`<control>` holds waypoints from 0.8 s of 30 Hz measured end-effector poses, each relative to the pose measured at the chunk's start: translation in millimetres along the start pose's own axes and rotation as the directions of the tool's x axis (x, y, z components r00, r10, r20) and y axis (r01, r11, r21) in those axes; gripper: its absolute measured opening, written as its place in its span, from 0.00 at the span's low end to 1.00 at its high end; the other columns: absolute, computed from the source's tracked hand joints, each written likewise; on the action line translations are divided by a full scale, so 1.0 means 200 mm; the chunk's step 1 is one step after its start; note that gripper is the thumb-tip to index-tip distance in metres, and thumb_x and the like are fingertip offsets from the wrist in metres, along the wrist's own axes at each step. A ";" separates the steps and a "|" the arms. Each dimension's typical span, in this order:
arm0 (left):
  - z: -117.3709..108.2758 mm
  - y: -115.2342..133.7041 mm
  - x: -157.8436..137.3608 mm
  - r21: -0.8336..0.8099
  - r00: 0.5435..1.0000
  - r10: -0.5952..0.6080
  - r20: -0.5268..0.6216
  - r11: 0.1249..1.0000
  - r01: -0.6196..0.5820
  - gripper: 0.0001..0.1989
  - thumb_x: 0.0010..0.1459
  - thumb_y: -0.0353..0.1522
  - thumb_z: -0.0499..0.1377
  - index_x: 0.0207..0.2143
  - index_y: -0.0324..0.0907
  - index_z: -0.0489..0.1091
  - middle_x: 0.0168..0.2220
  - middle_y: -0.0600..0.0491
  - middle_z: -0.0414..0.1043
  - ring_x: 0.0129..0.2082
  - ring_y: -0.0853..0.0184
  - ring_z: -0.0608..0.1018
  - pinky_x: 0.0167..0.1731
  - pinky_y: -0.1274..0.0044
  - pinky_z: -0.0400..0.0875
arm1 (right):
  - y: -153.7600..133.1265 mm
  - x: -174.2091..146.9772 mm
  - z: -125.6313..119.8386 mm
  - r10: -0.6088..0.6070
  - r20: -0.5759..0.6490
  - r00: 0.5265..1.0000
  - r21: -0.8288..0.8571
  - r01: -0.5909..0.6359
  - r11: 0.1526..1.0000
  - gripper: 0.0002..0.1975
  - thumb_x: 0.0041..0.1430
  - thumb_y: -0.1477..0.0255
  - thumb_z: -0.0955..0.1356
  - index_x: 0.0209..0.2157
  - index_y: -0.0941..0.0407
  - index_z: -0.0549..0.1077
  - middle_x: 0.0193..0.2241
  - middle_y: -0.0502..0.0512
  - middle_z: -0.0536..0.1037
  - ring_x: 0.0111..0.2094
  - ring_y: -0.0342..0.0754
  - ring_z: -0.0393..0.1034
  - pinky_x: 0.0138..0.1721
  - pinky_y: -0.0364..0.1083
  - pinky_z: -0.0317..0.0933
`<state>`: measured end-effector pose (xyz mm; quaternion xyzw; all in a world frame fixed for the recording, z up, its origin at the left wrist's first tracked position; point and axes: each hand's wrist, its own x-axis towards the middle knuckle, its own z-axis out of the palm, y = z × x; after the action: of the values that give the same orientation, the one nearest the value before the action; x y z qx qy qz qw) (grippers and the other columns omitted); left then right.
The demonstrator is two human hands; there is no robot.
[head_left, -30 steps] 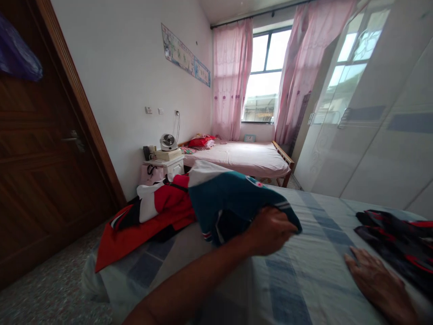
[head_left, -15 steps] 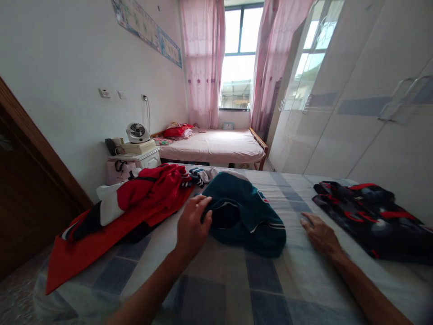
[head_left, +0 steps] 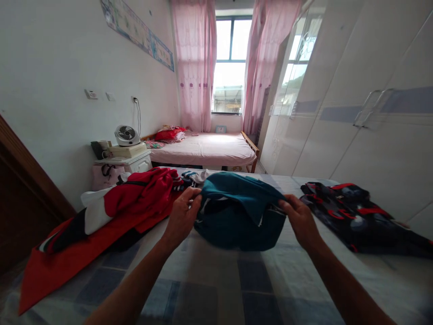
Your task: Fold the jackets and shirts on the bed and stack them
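A dark teal garment [head_left: 240, 225] with a collar and white piping is stretched between my two hands above the bed [head_left: 216, 289]. My left hand [head_left: 184, 210] pinches its left edge between thumb and fingers. On the opposite side, my right hand [head_left: 299, 216] grips the right edge near a pale trim. The cloth bunches and sags between them, so its full shape cannot be made out. Left of my left hand lies a heap with a red, white and black jacket [head_left: 145, 196] on top of an orange-red cloth [head_left: 67, 266].
Dark folded clothing with red patches [head_left: 352, 216] lies at the right. Beyond the near bed stand a second bed with a pink sheet [head_left: 206, 149] and a white cabinet [head_left: 140, 163] carrying a small fan [head_left: 127, 135]. White wardrobes [head_left: 372, 153] line the right wall.
My right hand has moved left from the bedsheet and taken hold of the teal garment. My left fingers have closed on its other edge, and the garment is spread and lifted somewhat.
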<state>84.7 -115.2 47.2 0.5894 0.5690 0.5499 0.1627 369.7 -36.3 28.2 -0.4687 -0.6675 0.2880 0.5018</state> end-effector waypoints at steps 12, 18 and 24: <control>0.02 -0.09 -0.37 0.261 0.862 -0.092 0.499 0.964 -0.048 0.18 0.51 0.38 0.59 0.45 0.46 0.70 0.47 0.48 0.70 0.44 0.57 0.74 0.45 0.69 0.67 | 0.06 -0.19 -0.16 0.094 0.282 0.955 -0.037 -0.087 0.995 0.18 0.59 0.61 0.61 0.46 0.54 0.69 0.45 0.59 0.72 0.37 0.49 0.72 0.36 0.50 0.69; 0.01 -0.17 -0.44 0.431 0.941 -0.136 0.310 0.903 -0.011 0.25 0.52 0.40 0.57 0.52 0.44 0.66 0.56 0.43 0.62 0.53 0.53 0.68 0.50 0.65 0.65 | 0.15 -0.03 0.03 -0.177 0.438 0.881 -0.250 0.308 0.918 0.30 0.51 0.72 0.66 0.58 0.48 0.61 0.60 0.56 0.59 0.54 0.52 0.63 0.53 0.54 0.60; -0.01 -0.19 -0.40 0.100 0.912 -0.257 0.318 0.966 0.238 0.18 0.59 0.45 0.48 0.33 0.44 0.72 0.25 0.52 0.72 0.25 0.63 0.75 0.29 0.72 0.71 | 0.13 0.01 0.22 -0.186 0.403 0.896 -0.285 0.316 0.905 0.11 0.58 0.74 0.59 0.37 0.54 0.72 0.41 0.56 0.74 0.42 0.50 0.70 0.46 0.51 0.62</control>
<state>84.5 -172.2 -19.0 0.6005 0.6198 0.4019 0.3061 336.1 -20.8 -7.9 -0.3954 -0.8446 0.1813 0.3121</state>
